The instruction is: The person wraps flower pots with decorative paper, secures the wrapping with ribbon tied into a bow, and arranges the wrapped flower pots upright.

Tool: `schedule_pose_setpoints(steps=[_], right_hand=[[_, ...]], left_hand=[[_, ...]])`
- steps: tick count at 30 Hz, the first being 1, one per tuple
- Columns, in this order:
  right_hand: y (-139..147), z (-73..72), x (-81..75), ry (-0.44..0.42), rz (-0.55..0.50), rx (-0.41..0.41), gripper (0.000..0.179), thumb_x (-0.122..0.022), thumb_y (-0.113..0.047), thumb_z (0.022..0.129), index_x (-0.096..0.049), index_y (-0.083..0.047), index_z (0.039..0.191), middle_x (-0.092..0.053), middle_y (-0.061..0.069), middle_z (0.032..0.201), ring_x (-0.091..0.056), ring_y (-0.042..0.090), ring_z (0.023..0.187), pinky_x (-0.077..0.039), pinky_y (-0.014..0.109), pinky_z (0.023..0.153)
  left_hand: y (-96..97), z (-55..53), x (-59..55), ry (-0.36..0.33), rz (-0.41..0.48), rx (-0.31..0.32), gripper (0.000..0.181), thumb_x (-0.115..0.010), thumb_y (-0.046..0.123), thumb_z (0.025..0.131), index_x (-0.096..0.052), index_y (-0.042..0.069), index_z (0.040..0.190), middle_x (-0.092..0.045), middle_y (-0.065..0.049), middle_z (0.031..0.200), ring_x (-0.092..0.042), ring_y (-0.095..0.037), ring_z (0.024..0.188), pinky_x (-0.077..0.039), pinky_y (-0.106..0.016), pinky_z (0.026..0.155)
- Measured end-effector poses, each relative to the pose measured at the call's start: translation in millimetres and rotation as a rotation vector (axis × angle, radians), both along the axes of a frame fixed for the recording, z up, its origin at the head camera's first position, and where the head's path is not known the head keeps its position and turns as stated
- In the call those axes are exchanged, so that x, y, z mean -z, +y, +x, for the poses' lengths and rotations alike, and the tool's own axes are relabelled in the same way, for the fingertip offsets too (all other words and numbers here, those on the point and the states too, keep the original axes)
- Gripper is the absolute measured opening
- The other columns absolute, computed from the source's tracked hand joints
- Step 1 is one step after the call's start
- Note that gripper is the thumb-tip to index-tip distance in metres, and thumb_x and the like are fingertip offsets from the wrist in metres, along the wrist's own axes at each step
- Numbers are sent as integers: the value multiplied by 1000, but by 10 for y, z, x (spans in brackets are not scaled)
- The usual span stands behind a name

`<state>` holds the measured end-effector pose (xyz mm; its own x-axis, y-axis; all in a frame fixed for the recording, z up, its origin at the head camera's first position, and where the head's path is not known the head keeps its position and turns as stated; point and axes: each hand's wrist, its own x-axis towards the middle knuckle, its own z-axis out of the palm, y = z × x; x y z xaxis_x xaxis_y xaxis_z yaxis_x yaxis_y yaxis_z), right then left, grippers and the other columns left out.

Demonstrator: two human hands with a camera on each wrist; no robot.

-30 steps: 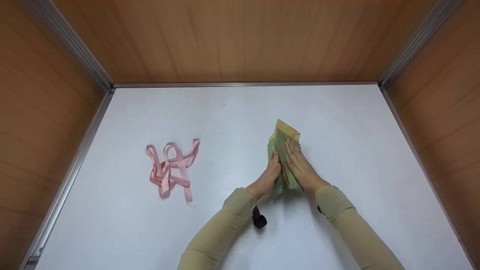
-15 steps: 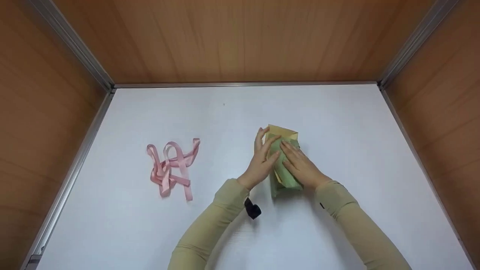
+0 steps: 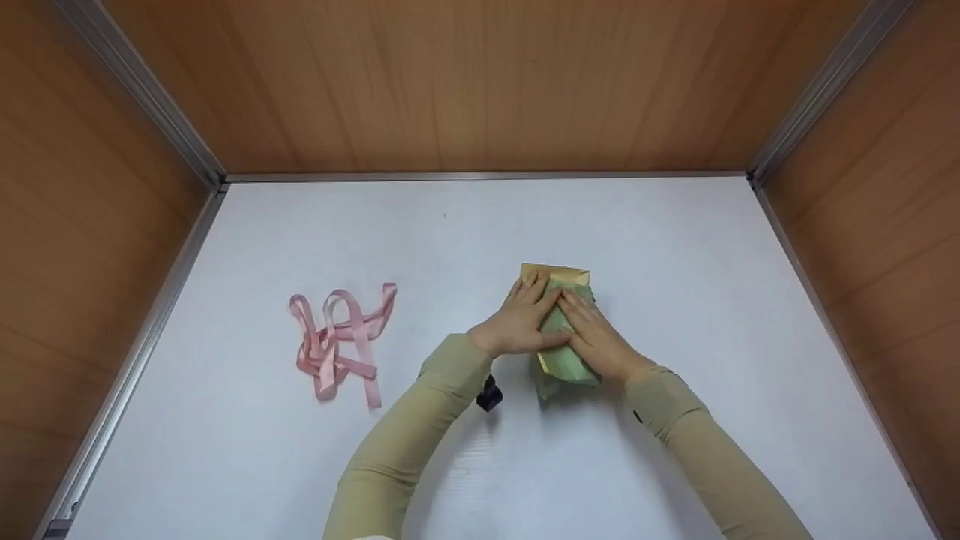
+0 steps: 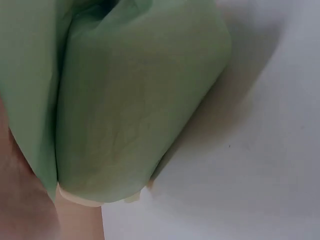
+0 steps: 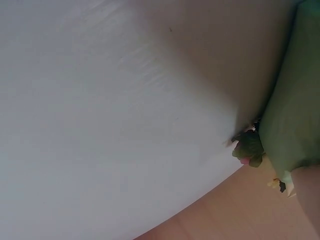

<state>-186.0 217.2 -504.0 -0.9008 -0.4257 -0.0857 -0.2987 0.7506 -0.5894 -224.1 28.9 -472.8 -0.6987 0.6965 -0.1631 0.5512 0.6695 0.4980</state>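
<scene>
A bundle wrapped in green paper (image 3: 568,366) with a yellow paper layer (image 3: 564,275) showing at its far end lies on the white table. My left hand (image 3: 523,319) rests with fairly straight fingers across its left side, the thumb pointing to the right hand. Against the bundle's right side my right hand (image 3: 602,339) presses with extended fingers. Leaves and a bit of pink flower (image 5: 249,150) poke out past the wrapping in the right wrist view, so it looks like a bouquet. In the left wrist view the green wrapping (image 4: 125,105) appears folded and bulging.
A loosely heaped pink satin ribbon (image 3: 330,352) lies on the left of the white table (image 3: 450,247). Wooden panels (image 3: 480,90) with metal edging stand at the back and both sides. A black wrist camera (image 3: 489,394) hangs under the left wrist.
My left hand has lifted from the bundle's left side and come down on top of the paper. A standing fold of wrapping now lies flatter, leaning left. My right hand stays against the right side.
</scene>
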Motion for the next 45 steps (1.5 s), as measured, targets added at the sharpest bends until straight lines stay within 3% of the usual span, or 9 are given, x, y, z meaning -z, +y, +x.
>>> schedule_pose_setpoints(steps=[8, 15, 21, 31, 42, 45], right_hand=[[-51, 21, 18, -49, -52, 6, 57, -30, -32, 104, -13, -5, 151, -6, 10, 160, 1, 31, 147, 2, 50, 117], [-56, 12, 7, -53, -102, 24, 58, -25, -30, 104, -2, -7, 152, 2, 8, 160, 1, 26, 147, -1, 47, 118], [-70, 0, 21, -53, -85, 31, 64, -29, -36, 103, 1, -6, 152, 3, 11, 160, 1, 30, 147, -2, 50, 117], [-12, -38, -36, -72, -78, 7, 61, -24, -37, 104, -1, -8, 152, 1, 10, 160, 1, 29, 147, 0, 50, 117], [46, -477, -80, -105, -51, 23, 56, -20, -35, 105, -13, -5, 151, -7, 16, 158, 0, 37, 145, 2, 54, 116], [9, -535, -94, -70, -31, 56, 56, -25, -37, 104, -21, -5, 150, -11, 17, 158, -4, 37, 145, -2, 54, 116]], left_hand=[[-51, 82, 12, 97, -140, 71, 115, -58, 72, 76, -3, 7, 152, 7, -16, 158, 15, -29, 145, 10, -50, 116], [-86, 195, 208, 130, -140, 100, 128, -62, 73, 71, 9, 1, 150, 16, -15, 157, 18, -28, 144, 10, -50, 116], [-79, 211, 308, 137, -99, 50, 129, -66, 72, 69, 6, 3, 151, 17, -20, 155, 19, -32, 143, 10, -52, 115], [-20, 393, 215, 207, -84, 41, 106, -65, 58, 80, -6, 8, 152, 2, -15, 159, 4, -29, 147, 2, -53, 116], [-52, 409, 278, 240, -43, 28, 99, -65, 55, 81, -12, 12, 153, -6, -14, 159, -6, -27, 147, -4, -52, 117], [-51, 418, 281, 268, -41, 30, 98, -65, 56, 81, -14, 12, 153, -8, -15, 159, -9, -28, 146, -5, -53, 116]])
